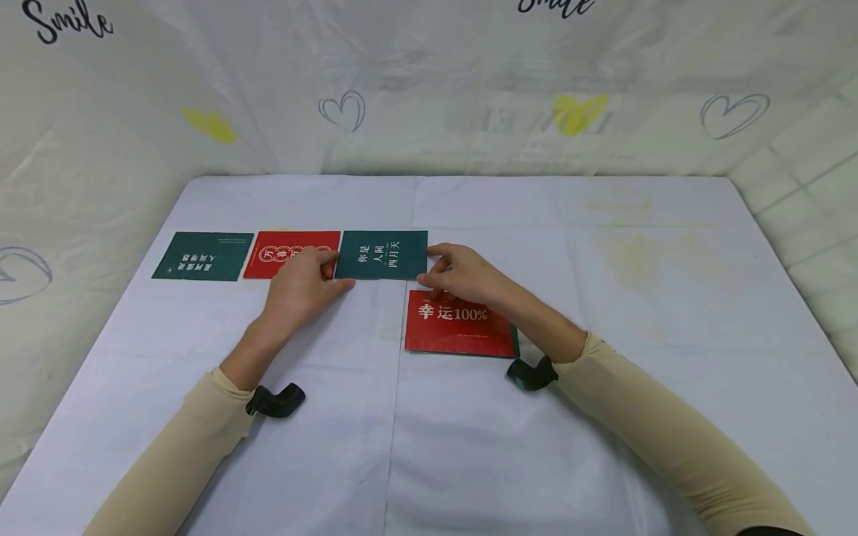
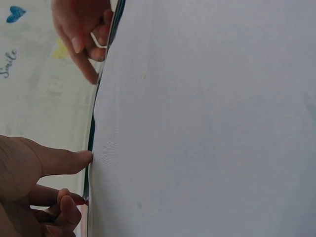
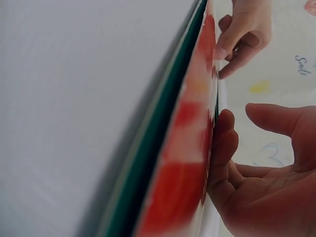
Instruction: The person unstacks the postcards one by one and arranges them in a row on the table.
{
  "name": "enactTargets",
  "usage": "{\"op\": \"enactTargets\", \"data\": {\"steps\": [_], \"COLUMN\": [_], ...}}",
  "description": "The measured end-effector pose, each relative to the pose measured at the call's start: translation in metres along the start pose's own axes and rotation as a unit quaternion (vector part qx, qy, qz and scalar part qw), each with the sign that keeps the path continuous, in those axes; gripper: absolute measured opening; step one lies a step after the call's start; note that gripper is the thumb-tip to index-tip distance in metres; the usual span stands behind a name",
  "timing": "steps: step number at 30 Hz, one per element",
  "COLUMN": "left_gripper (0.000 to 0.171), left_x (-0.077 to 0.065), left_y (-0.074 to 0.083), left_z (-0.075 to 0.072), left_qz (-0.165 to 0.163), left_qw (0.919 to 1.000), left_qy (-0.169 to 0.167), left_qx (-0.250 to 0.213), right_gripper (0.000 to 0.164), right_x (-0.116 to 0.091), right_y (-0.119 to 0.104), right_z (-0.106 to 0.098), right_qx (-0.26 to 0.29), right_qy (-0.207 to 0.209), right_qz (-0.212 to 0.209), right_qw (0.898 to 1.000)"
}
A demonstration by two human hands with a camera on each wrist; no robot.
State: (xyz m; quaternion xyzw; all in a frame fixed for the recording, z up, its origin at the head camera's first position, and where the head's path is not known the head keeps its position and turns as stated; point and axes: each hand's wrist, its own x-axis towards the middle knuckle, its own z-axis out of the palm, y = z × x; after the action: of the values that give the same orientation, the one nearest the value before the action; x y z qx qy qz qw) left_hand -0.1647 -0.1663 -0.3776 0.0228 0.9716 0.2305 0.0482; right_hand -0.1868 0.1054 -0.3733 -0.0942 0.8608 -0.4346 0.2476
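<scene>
A dark green card (image 1: 382, 255) with white Chinese characters lies flat between my two hands, at the right end of a row. My left hand (image 1: 303, 289) touches its left edge, thumb at the lower corner, fingers over part of a red card (image 1: 288, 244). In the left wrist view, the thumb (image 2: 74, 159) is extended against the tabletop. My right hand (image 1: 469, 275) is at the green card's right edge, with its thumb and fingers apart in the right wrist view. Below it lies a small stack with a red "100%" card (image 1: 456, 331) on top and green showing beneath.
Another green card (image 1: 203, 256) lies at the row's left end. A white cloth covers the table (image 1: 322, 461), whose far edge meets a pale printed curtain (image 1: 429, 67). A black curved piece (image 1: 276, 400) sits at the left wrist and another (image 1: 532, 374) at the right.
</scene>
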Motion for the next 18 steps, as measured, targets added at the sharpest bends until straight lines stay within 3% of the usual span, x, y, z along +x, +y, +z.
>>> {"op": "enactTargets", "data": {"steps": [18], "left_gripper": [0.075], "left_x": [0.0008], "left_y": [0.0016], "left_z": [0.0002], "left_qz": [-0.004], "left_qw": [0.9999], "left_qy": [0.002], "left_qx": [-0.01], "right_gripper": [0.078], "right_x": [-0.0022], "right_y": [0.0002], "right_z": [-0.0015], "right_qx": [0.002], "right_qy": [0.01], "right_qz": [0.013], "right_qw": [1.0]}}
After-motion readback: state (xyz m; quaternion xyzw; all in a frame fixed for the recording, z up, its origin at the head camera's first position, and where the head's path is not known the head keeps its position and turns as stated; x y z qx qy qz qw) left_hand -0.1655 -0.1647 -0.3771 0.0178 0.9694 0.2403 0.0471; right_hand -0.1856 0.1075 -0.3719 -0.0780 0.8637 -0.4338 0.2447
